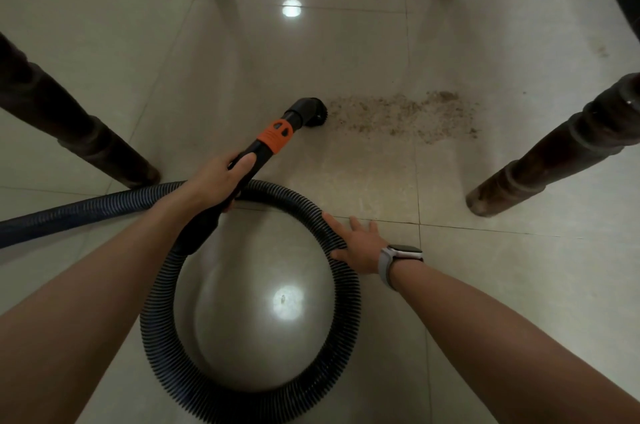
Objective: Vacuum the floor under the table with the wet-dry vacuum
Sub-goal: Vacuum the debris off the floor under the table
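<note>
My left hand (221, 178) grips the wand (242, 164), brush nozzle (310, 112) at the debris (401, 114); right hand (356, 247) fingers spread, seemingly steadying the hose (332, 233).

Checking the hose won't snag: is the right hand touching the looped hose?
Touching. The head view shows the right hand with fingers spread flat on the hose.

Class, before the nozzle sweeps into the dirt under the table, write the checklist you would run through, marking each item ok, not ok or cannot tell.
1. Left hand grips the wand: ok.
2. Brush nozzle sits at the left edge of the dirt patch: ok.
3. Hose free of kinks: ok, one open loop on the floor.
4. Right hand clear of the hose: not ok, its fingers rest on the loop.
5. Table legs clear of the patch: ok.
6. Suction running: cannot tell.
</note>
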Demonstrator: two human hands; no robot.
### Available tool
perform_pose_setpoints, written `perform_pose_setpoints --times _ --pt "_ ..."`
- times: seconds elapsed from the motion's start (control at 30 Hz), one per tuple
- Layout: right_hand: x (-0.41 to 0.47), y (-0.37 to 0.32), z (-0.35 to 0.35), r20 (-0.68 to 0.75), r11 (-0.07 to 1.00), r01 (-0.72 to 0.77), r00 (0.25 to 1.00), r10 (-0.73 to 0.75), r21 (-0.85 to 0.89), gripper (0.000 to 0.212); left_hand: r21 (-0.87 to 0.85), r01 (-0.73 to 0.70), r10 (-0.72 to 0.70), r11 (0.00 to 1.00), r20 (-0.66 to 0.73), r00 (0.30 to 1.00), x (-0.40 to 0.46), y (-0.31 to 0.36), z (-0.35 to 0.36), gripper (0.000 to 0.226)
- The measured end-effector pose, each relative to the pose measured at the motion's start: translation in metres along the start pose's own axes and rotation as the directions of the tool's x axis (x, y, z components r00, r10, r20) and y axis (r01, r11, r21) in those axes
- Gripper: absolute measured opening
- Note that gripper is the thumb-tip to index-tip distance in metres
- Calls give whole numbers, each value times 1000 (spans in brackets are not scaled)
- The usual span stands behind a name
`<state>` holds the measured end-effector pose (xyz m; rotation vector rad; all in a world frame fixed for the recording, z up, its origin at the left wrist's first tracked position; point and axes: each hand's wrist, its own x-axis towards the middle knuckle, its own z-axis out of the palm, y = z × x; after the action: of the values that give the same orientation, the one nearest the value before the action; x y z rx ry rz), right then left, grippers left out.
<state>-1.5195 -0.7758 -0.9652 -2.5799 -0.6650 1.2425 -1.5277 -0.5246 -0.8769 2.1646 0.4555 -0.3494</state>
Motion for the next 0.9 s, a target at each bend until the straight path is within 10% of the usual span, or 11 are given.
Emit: perform_pose_setpoints --times 0.37,0.9 --pt "-3 -3 -1 -10 1000 -12 1000 12 18 76 117 -106 88 987 151 985 -26 -2 2 23" --pt "-6 3 0 22 986 -159 987 158 46 86 441 -1 117 898 -235 965 4 3 17 38"
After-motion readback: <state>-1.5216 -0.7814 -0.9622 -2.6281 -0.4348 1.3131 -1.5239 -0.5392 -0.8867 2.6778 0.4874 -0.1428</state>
